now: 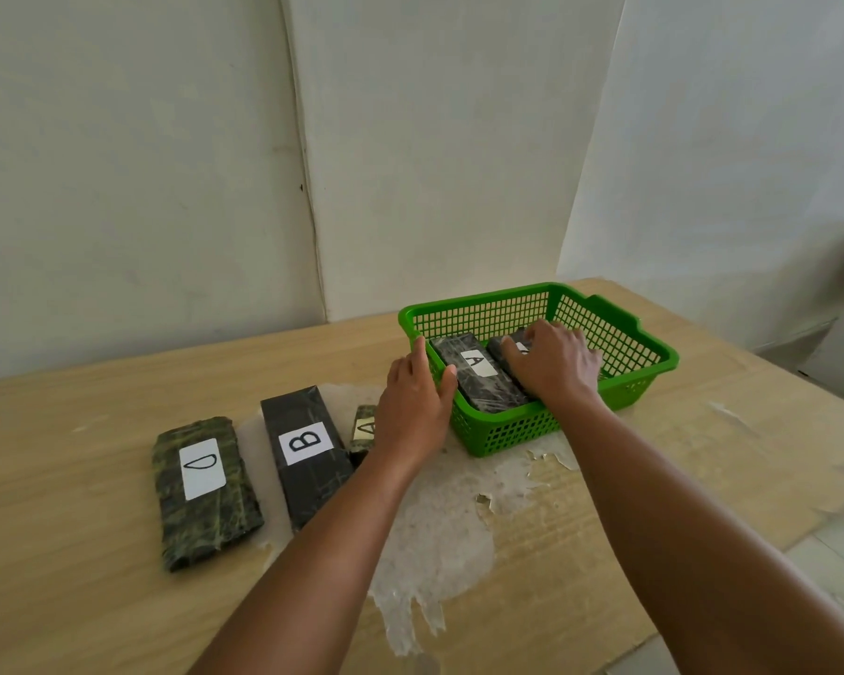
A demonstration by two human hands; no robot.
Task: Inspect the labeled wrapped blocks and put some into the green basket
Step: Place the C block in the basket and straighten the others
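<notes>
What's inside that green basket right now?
Two dark wrapped blocks lie in the green basket: one labelled A, and a second block beside it whose label is hidden under the right hand.

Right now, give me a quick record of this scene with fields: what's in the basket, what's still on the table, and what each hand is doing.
basket: green basket, holds block A and a second block, label hidden
table: block D, block B, partly hidden block
left hand: gripping basket's near-left rim
right hand: on the second block
</notes>
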